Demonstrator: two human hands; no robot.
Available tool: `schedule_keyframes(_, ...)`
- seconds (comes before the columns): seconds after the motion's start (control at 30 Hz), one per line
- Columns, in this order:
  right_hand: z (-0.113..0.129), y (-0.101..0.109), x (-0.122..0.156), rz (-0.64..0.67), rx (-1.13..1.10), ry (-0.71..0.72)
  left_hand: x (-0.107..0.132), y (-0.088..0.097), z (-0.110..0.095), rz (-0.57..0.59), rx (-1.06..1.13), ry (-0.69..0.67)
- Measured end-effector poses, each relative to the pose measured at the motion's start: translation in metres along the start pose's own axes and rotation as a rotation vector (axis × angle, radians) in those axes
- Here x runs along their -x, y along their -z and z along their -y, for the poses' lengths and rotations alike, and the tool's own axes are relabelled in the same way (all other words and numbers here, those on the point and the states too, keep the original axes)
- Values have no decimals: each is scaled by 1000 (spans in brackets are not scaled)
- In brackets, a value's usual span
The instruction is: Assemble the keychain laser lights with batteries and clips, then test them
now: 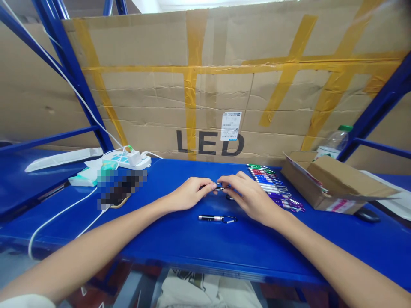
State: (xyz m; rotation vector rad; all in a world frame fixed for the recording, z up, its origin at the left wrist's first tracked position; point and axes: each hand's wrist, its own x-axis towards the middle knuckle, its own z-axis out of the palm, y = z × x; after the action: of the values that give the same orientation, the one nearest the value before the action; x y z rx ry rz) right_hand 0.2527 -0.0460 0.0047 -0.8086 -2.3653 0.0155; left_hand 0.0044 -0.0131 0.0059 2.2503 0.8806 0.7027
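Note:
My left hand (pixel 192 193) is closed around one end of a small black keychain penlight (pixel 219 188), mostly hidden by the fingers. At its other end, the thumb and fingertips of my right hand (pixel 248 194) pinch it. Part of a dark clip shows under the right palm. A second black penlight (pixel 210 218), with a silver tip and a carabiner clip, lies on the blue table (pixel 167 244) just in front of my hands. To the right of my right hand lies a row of similar penlights (pixel 268 184) in green, red, blue, silver and purple.
An open cardboard box (pixel 334 199) stands at the right, with a black mouse (pixel 367 215) beside it and a plastic bottle (pixel 337 139) behind. On the left are a phone (pixel 120 202), a tissue pack (pixel 84 177), a power strip (pixel 141 161) and white cables. A large carton (pixel 154 107) backs the table.

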Motion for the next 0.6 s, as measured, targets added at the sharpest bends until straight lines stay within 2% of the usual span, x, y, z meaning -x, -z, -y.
schedule_keyframes(0.2, 1, -1, 0, 3, -16, -5, -1, -2, 5, 2, 48, -7)
schedule_keyframes(0.4, -1, -2, 1, 17, -56, -25, -1, -6, 7, -4, 203, 34)
schedule_keyframes(0.6, 0, -4, 2, 15, -132, -97, -1, -6, 8, -1, 257, 16)
